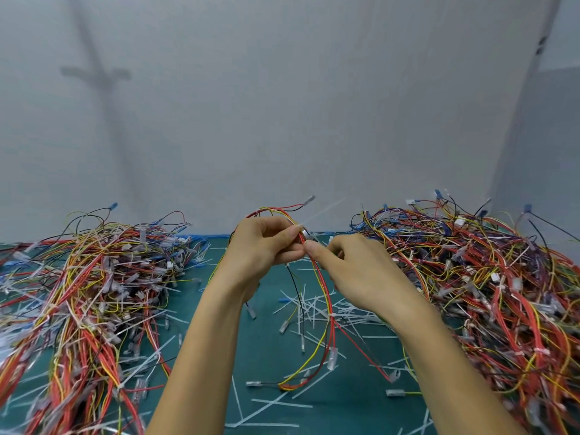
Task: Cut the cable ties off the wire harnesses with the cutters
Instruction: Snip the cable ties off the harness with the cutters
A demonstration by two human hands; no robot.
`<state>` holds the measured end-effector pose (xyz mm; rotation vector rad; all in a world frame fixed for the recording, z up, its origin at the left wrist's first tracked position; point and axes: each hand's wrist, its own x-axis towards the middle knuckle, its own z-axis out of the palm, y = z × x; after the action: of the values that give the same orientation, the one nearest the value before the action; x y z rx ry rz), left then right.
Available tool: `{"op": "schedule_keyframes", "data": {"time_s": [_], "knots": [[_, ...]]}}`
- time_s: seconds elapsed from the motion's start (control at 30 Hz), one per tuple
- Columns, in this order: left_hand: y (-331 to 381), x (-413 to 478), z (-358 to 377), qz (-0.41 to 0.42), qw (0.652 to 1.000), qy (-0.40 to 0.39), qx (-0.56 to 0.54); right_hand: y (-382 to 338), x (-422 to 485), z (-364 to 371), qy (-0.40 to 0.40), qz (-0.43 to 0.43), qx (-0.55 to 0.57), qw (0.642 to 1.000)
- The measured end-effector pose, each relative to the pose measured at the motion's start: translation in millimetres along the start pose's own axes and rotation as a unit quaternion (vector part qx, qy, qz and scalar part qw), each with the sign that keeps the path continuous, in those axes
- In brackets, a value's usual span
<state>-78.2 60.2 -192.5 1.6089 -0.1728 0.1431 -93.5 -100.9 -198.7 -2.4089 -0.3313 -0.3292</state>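
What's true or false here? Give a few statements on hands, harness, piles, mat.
1. Both the left hand and the right hand pinch one harness above the mat. True.
2. Harness piles lie only on the left. False: there is a left pile and a right pile.
3. Cut tie pieces litter the mat. True.
4. The mat is red. False: it is green.

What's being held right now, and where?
Left hand and right hand both pinch the red, yellow and black wire harness at its upper bend.
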Motion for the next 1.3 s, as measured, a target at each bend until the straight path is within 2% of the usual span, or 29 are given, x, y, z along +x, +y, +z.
{"op": "schedule_keyframes", "data": {"time_s": [0.4,0.77,0.9,1.03,1.13,1.3], "knots": [[5,-4,1,0.012,0.999,-0.035,0.021,-3,0,1,0.026,-0.016,0.015,0.999],[4,-4,0,0.005,0.999,-0.031,0.028,-5,-1,-1,0.028,-0.020,0.032,0.999],[5,-3,-2,-0.009,1.000,0.001,0.002,-3,2,-4,0.043,0.033,0.121,0.991],[7,-1,-5,-0.026,0.996,0.018,-0.081,1,6,-10,0.039,0.068,0.200,0.977],[6,-1,-10,-0.025,0.995,0.015,-0.093,2,4,-15,0.000,0.076,0.247,0.966],[3,2,-12,0.004,0.991,0.058,-0.119,-7,-4,-22,-0.133,0.052,0.277,0.950]]}}
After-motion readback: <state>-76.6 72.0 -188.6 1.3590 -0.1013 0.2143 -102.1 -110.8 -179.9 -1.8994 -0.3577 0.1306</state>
